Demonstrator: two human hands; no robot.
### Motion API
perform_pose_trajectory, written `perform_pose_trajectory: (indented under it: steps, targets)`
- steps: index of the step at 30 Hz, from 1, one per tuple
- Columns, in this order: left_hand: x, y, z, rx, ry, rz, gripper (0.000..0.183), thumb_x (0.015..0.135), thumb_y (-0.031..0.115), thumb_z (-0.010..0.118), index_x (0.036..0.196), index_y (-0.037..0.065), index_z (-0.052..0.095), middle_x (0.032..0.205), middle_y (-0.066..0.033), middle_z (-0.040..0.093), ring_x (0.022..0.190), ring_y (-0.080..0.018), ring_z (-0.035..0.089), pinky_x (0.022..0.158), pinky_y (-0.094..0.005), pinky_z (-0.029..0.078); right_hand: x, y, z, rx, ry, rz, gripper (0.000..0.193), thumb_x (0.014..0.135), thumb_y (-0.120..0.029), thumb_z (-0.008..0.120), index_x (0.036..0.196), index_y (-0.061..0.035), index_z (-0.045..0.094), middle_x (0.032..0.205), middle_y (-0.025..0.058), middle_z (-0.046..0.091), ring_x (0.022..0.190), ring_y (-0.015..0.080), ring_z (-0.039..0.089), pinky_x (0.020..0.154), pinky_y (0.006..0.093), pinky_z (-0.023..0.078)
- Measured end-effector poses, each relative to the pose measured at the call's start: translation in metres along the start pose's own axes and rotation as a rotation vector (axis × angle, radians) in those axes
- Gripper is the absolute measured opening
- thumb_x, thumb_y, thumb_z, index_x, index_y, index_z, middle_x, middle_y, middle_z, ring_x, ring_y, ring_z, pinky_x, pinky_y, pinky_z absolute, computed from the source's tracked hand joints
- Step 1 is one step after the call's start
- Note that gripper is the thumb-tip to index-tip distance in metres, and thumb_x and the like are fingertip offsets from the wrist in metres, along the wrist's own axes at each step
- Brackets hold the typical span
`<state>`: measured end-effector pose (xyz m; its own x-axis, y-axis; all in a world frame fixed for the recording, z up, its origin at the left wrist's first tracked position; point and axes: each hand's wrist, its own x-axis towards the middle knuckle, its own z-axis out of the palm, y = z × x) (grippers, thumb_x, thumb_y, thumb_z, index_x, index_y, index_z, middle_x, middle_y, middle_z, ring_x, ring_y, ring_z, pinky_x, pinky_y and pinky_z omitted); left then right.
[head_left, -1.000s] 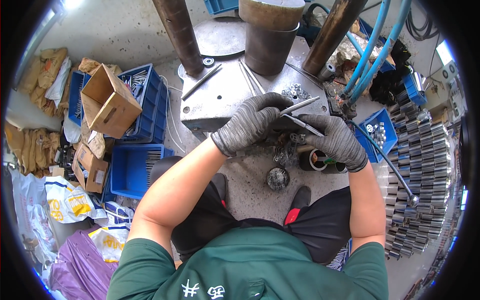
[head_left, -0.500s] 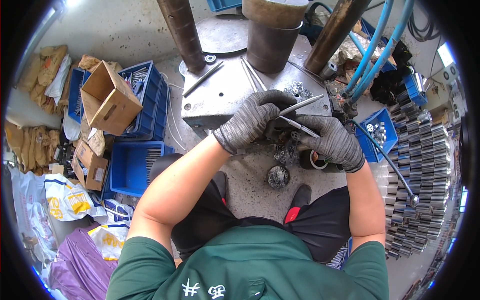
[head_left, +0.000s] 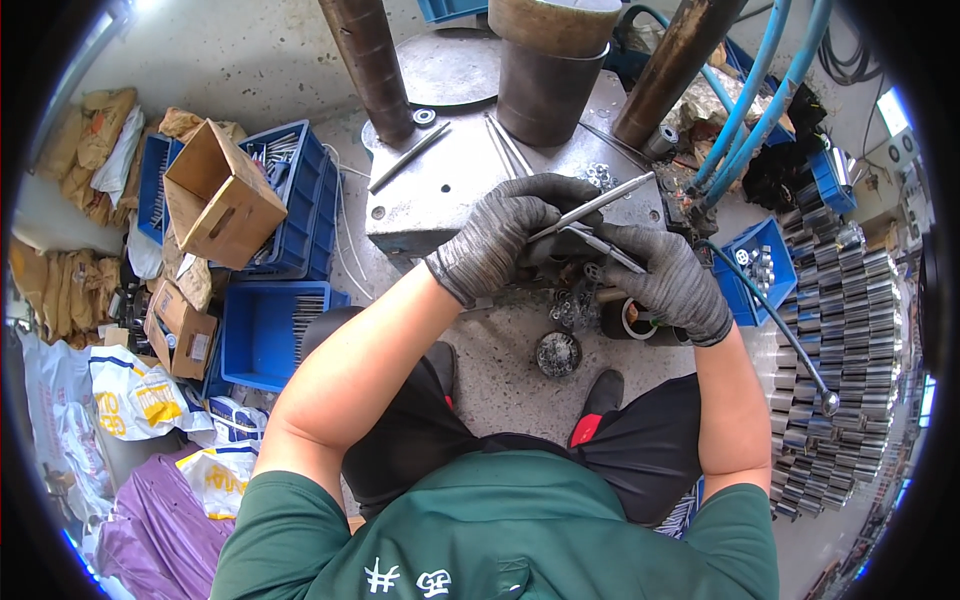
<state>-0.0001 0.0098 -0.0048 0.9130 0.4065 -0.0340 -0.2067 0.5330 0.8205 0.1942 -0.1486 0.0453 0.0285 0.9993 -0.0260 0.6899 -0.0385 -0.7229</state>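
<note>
Head view: with twelve at the top, the surface (head_left: pixel 418 213) spans eleven to one, its near edge running just beyond the gloved hands.
Floor room: grey floor (head_left: pixel 505 375) shows between the dark shoes, toward six, with a round container (head_left: pixel 558 354) on it at four.
Side limits: a blue bin (head_left: pixel 262 345) bounds nine; another bin with metal parts (head_left: pixel 758 265) stands at three, a thin arm crossing its edge.
Left hand: the left hand (head_left: pixel 505 235), near twelve, is closed narrowly, thumb and fingers pinching a metal rod (head_left: pixel 612 199) whose tip points to two.
Right hand: the right hand (head_left: pixel 668 280), at three, is curled around a second rod (head_left: pixel 618 254), which slants from ten to four; whether the rods touch, I cannot tell.
On the surface: a loose rod (head_left: pixel 408 157) lies at eleven, a pair of rods (head_left: pixel 512 145) at twelve, small rings (head_left: pixel 600 176) at one.
Uprights: dark columns (head_left: pixel 368 70) rise at eleven and one, a wide cylinder (head_left: pixel 550 90) between them.
Around: blue hoses (head_left: pixel 745 110) at two, stacked metal tubes (head_left: pixel 840 370) from three to four, an open cardboard box (head_left: pixel 228 210) at ten, purple cloth (head_left: pixel 165 520) at eight.
</note>
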Motion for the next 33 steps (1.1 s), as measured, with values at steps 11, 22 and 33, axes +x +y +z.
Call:
perform_pose_trajectory:
  steps: [11,22,33]
  targets:
    - [0.013,-0.015,-0.016,-0.55,-0.243,-0.151,0.051,0.091,0.007,0.061,0.138,-0.009,0.051,0.116,-0.0245,0.071,0.058,-0.0141,0.064,0.044,-0.0224,0.053,-0.007,0.023,0.014,-0.003,0.084,-0.082,0.059,0.087,-0.006,0.071,0.144,-0.006,0.061,0.12,0.0161,0.069,0.113,0.0254,0.065,0.101,0.0344,0.05]
    - [0.012,0.004,-0.017,-0.319,-0.033,0.011,0.07,0.088,0.007,0.065,0.153,-0.003,0.04,0.125,-0.0206,0.068,0.051,-0.0061,0.051,0.042,-0.0182,0.041,0.006,0.06,0.031,-0.317,0.18,-0.181,0.038,0.073,-0.001,0.071,0.11,-0.0008,0.067,0.103,0.0235,0.067,0.099,0.0446,0.064,0.09,0.0478,0.054]
    - [0.014,0.002,-0.018,-0.254,0.135,0.098,0.051,0.096,0.007,0.056,0.145,-0.001,0.044,0.105,-0.0174,0.071,0.056,-0.0111,0.057,0.046,-0.0219,0.045,0.036,0.094,0.045,-0.651,0.42,-0.245,0.029,0.074,-0.011,0.07,0.101,-0.003,0.064,0.098,0.0203,0.067,0.092,0.0419,0.062,0.085,0.0519,0.05]
